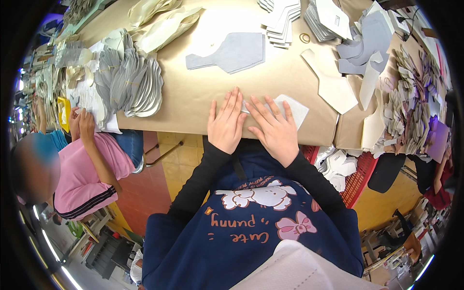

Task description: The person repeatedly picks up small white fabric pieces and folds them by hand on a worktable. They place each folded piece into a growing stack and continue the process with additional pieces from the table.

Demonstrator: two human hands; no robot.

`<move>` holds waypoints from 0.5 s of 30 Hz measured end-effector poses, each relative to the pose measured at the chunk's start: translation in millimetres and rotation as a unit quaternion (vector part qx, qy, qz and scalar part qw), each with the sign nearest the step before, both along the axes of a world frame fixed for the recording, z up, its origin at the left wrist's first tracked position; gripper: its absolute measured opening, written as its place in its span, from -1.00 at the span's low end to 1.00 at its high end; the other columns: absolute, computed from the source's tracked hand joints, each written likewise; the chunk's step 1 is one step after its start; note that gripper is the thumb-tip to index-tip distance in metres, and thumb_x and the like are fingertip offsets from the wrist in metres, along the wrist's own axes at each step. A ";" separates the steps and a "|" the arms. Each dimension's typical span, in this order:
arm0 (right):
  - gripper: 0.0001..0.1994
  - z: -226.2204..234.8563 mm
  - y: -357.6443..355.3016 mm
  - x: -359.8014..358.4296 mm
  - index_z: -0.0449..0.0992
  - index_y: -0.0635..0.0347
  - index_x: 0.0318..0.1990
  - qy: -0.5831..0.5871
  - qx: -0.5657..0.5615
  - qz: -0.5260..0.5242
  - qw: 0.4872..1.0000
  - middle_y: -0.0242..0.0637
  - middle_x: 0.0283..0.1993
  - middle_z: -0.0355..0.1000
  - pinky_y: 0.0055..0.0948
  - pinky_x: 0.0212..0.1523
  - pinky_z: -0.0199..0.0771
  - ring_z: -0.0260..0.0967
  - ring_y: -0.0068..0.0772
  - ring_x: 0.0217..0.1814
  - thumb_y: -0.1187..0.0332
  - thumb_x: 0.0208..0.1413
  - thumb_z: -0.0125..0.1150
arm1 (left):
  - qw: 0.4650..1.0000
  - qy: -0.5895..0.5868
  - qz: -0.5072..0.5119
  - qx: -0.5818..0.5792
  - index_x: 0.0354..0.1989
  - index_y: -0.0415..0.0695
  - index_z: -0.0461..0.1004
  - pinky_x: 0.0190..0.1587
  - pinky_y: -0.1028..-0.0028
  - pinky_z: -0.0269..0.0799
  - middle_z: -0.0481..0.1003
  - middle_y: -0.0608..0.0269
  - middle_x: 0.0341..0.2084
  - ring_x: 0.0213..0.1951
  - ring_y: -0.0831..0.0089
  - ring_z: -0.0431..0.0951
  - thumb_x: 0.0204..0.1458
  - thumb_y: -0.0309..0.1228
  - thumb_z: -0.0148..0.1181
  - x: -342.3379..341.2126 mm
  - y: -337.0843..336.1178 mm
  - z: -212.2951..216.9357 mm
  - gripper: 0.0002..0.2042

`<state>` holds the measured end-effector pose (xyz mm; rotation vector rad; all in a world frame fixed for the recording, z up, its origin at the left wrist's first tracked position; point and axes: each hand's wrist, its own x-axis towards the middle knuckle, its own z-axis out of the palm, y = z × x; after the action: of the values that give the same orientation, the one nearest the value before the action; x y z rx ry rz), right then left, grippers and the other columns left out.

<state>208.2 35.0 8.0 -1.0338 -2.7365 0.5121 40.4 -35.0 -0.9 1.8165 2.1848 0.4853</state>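
Left grip [226,118] and right grip [275,123] both lie palm down and released, fingers stretched forward, clasping nothing. Under the right grip is a pale cut piece [296,109]: its broad end shows to the right of those fingers, and a narrow pale sliver shows between the two grips (whether the left grip bears on it as well, I cannot tell). Both grips look to be resting on the brown-covered desk [169,104], near its front edge.

As I judge it, this is a flattening or smoothing step, and spread fingers suit it, since they share the pressure over more of the piece. Good practice would be to anchor with one grip and stroke outward with the other, lightly enough that the piece does not skid or crease. The broad end beyond the right grip seems unpressed, so it deserves a pass too. Lifting straight up, rather than dragging, should leave the edges where they are.

Well ahead of the grips lie grey cut pieces [227,54], overlapped with their edges slightly out of line; to the right of the right grip, a larger cream piece [332,83] lies apart. Elbows and sleeves are best held away from both
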 end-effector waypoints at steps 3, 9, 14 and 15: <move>-0.36 3.7 -0.9 6.3 0.27 -0.30 0.44 -0.010 -0.006 0.005 1.000 -0.60 0.53 0.13 -0.05 0.57 -0.28 -0.01 -0.38 0.58 -0.03 0.19 0.18 | 0.999 -0.012 0.035 0.019 0.39 -0.07 0.31 0.46 0.03 -0.09 0.25 0.28 0.42 0.43 0.35 0.22 0.31 -0.30 0.04 4.7 4.9 -2.4 -0.52; -0.34 13.3 15.9 32.9 0.27 -0.24 0.44 -0.026 -0.028 0.136 0.990 -0.58 0.54 0.11 0.02 0.56 -0.26 -0.06 -0.30 0.60 -0.06 0.19 0.17 | 0.997 -0.047 0.054 0.035 0.37 -0.06 0.35 0.45 0.01 -0.09 0.29 0.29 0.40 0.42 0.34 0.26 0.24 -0.27 0.15 4.7 6.2 -1.3 -0.49; -0.37 11.3 20.2 42.3 0.27 -0.09 0.44 0.040 -0.003 0.056 0.998 -0.36 0.56 0.08 0.06 0.55 -0.24 -0.09 -0.17 0.62 0.01 0.23 0.18 | 0.999 0.026 0.041 0.001 0.42 -0.04 0.28 0.45 -0.03 -0.11 0.19 0.25 0.45 0.46 0.33 0.17 0.22 -0.15 0.16 9.8 1.6 -4.9 -0.41; -0.38 8.5 18.5 39.7 0.28 -0.10 0.43 0.029 -0.013 0.002 0.999 -0.35 0.56 0.07 0.05 0.55 -0.22 -0.07 -0.18 0.61 0.03 0.23 0.19 | 0.996 0.079 0.030 -0.007 0.43 -0.05 0.26 0.45 -0.03 -0.12 0.17 0.24 0.46 0.47 0.32 0.14 0.23 -0.11 0.15 12.6 -0.9 -5.5 -0.39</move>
<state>247.9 53.5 16.5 -1.0032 -2.6885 0.5721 53.0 -35.9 -6.4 1.8454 2.3455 0.3477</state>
